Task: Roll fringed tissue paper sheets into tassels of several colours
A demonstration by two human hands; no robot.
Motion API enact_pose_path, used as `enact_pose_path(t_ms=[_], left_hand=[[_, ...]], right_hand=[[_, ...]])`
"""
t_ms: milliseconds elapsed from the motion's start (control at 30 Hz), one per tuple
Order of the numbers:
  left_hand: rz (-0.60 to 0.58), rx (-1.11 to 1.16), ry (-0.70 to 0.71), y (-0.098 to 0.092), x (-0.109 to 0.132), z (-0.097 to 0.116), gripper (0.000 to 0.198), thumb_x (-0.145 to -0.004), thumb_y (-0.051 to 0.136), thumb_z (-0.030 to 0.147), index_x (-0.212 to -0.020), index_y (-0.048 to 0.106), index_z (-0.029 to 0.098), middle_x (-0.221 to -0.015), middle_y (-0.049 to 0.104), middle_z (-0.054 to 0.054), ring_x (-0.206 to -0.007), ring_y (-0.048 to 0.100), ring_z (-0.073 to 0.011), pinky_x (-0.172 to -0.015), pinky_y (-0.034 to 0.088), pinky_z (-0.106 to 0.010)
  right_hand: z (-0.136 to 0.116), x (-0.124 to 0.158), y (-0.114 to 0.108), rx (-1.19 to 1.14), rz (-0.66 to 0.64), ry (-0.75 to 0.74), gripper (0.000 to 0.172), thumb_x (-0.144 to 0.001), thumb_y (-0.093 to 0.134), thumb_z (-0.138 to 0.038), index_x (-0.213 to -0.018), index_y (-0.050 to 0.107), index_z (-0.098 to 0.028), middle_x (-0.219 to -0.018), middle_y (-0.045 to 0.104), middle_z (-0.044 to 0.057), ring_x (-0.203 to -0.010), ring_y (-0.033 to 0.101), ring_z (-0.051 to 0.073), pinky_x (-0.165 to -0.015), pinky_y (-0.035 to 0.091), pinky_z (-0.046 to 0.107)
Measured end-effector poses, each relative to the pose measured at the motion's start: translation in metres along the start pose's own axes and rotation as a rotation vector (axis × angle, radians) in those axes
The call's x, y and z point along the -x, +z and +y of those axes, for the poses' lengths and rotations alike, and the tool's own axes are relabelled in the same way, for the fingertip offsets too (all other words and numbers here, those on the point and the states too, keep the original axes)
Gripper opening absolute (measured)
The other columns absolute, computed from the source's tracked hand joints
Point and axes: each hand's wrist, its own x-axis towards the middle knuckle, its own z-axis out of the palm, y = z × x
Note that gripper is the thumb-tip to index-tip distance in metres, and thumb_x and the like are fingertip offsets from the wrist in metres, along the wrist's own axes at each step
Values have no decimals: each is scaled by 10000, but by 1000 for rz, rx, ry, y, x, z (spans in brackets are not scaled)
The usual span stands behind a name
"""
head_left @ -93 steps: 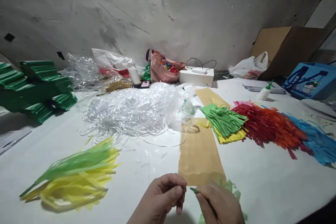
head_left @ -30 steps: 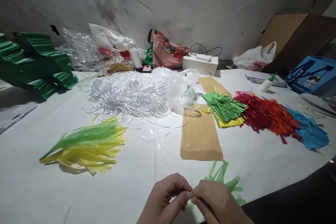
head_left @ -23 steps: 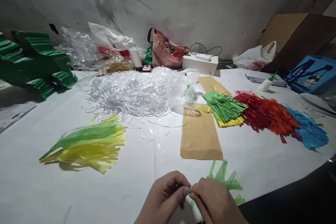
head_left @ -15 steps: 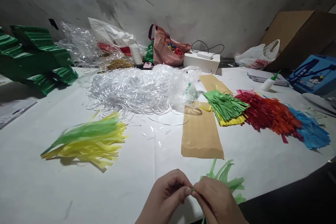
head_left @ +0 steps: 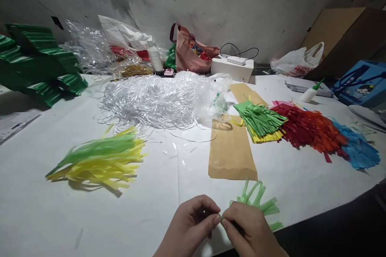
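Low over the white table front, my left hand (head_left: pixel 197 221) and my right hand (head_left: pixel 249 223) meet fingertip to fingertip. Both pinch the thin twisted end of a green tissue paper tassel (head_left: pixel 267 204). Its loose strips fan out beyond my right hand, which hides part of them. To the left lie finished-looking tassels, a green one (head_left: pixel 102 148) on top of yellow ones (head_left: pixel 105 170). A brown paper envelope (head_left: pixel 232 156) lies flat just beyond my hands.
Clear plastic string (head_left: pixel 150 102) is heaped mid-table. Rightward lie fringed green (head_left: pixel 262 118), red (head_left: pixel 294 126), orange (head_left: pixel 327 134) and blue paper (head_left: pixel 358 146), plus a glue bottle (head_left: pixel 309 95). Green corrugated pieces (head_left: pixel 39 62) stand left; a white box (head_left: pixel 233 70) sits by the wall.
My hands stay pinched together on the twisted end, with small finger movements. The tassel's green strips have shifted slightly. The whole view has tilted a little.
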Motion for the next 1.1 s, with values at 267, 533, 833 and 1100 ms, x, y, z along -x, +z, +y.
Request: enact_pose_path(t_ms=[267,533,833,1100], left_hand=[[-40,-35,8,-6,3,2,313,-757,794,466,-792,758,158,-694,674,-27,-596,607,-135,-605,504,-252],[32,-456,222,-9,5,5,145,-840,625,250,-744,720,195,-679,692,-20,-604,609,-138,-573,470,-220],[54,-651,459,-10,5,0,129,-716,543,88,-672,583,202,-624,628,19,-555,572,-109,-513,443,-171],[70,-769,676,-11,6,4,174,-726,505,46,-712,495,219,-641,577,22,-546,565,-103,-506,452,-165]], right_hand=[[0,2,1,-25,-8,90,189,-929,487,-176,-765,578,-194,-656,579,-11,-581,561,104,-558,391,204],[-3,0,3,-22,36,36,196,-958,472,-203,-777,545,-209,-641,540,-29,-556,532,101,-539,385,201],[-6,-1,-2,-38,-22,91,191,-972,489,-221,-800,570,-210,-678,586,-14,-609,581,116,-572,415,215],[-11,-14,-1,85,-49,-154,151,-976,492,-132,-1064,596,-198,-822,674,30,-744,590,176,-690,454,296]])
